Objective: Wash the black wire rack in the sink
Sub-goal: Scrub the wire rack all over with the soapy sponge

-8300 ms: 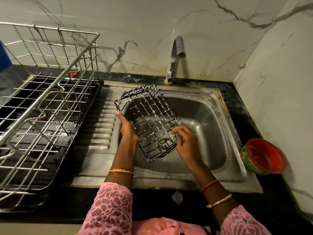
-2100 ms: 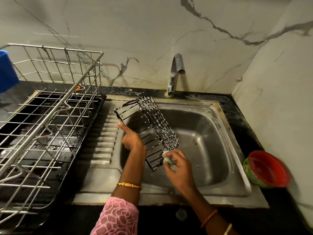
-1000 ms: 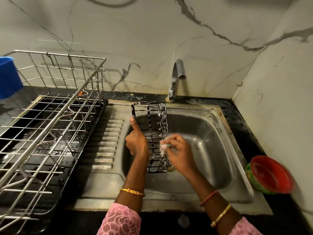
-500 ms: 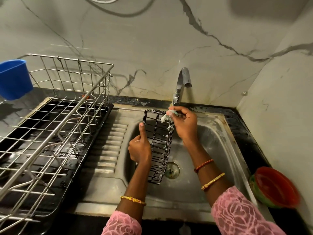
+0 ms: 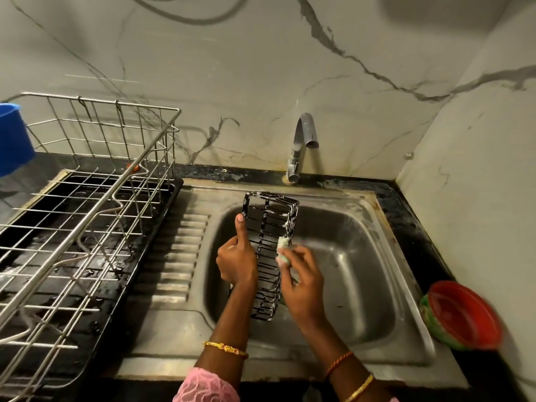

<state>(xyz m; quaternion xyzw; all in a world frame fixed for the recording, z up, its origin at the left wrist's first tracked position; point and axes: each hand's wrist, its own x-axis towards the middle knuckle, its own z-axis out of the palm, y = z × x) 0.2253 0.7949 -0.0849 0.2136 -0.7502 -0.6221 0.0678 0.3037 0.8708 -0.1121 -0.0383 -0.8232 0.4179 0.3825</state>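
The black wire rack (image 5: 268, 250) stands on end over the sink (image 5: 406, 288) basin, long axis running away from the person — left hand (image 5: 236, 261) gripping its left edge, thumb up. The right hand (image 5: 301, 281) pinches a soapy scrubber (image 5: 282, 248) against its right side; the basin looks empty, tap (image 5: 303, 143) dry.

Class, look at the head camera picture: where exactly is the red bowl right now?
The red bowl sits at the picture's lower right, on the dark counter just past the sink's right rim, close to the side wall.
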